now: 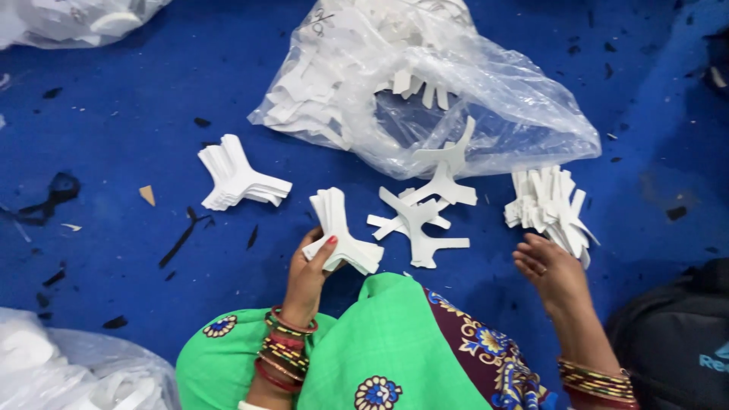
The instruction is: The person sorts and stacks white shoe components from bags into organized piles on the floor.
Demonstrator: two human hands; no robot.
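The left hand (307,272) grips a stack of white Y-shaped cutouts (343,230). The right hand (548,267) rests open on the blue floor (114,114), just beside another pile of cutouts (548,203).

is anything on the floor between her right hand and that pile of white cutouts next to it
Nothing visible. The right hand is open, with its fingertips at the lower edge of the pile of white cutouts. The loose cutouts lie off to the side, toward the left hand.
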